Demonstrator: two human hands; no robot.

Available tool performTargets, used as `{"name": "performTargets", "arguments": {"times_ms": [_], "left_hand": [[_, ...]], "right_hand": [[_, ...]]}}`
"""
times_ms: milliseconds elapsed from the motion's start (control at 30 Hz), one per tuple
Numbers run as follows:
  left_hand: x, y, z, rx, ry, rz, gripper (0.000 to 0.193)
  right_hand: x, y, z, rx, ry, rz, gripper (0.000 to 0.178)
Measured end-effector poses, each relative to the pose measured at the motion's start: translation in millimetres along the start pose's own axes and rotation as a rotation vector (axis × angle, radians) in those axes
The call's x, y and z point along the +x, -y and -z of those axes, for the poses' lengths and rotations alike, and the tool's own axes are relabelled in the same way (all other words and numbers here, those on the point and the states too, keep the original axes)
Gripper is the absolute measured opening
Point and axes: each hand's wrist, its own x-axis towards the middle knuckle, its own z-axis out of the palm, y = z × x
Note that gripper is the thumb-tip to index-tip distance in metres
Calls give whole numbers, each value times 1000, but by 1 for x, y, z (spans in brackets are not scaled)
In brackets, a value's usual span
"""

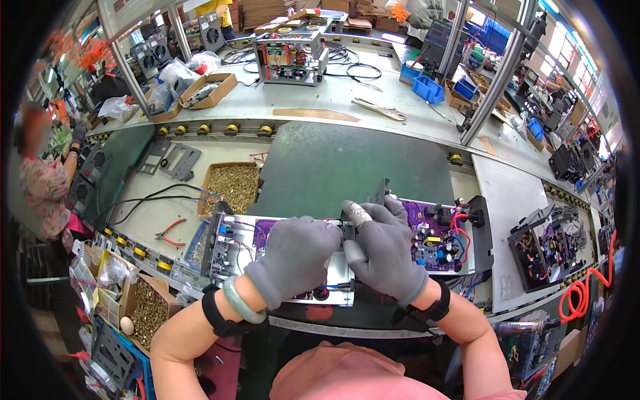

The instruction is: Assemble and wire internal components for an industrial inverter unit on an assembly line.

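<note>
Two open metal chassis with purple circuit boards lie side by side in front of me. My left hand (298,255), in a grey glove, is closed over the left chassis (340,293), its fingertips turned inward. My right hand (388,247), also gloved and with white tape round one finger, bends over the inner end of the right chassis (481,248). Both sets of fingertips meet at a small black part (347,231), mostly covered by the gloves. Behind my right fingers a dark upright metal plate (381,191) sticks up. What my left fingers grip is hidden.
Left of the chassis lie orange-handled pliers (172,232), black cables (157,199) and a box of small brass-coloured parts (230,185). Another circuit assembly (550,247) stands at right, near a coiled red hose (579,297). A person (50,180) works at far left.
</note>
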Motion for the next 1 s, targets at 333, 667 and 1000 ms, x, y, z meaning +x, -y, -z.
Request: {"name": "performTargets", "arguments": {"times_ms": [333,667,1000], "left_hand": [[-9,-9,22,-18,108,252,17],[11,-18,14,-17,166,246,18],[59,-62,6,-121,-60,-70,59]], "right_hand": [[2,3,13,-29,143,-73,48],[-9,-3,18,-8,129,-136,54],[-158,-78,133,23,-661,-673,48]]}}
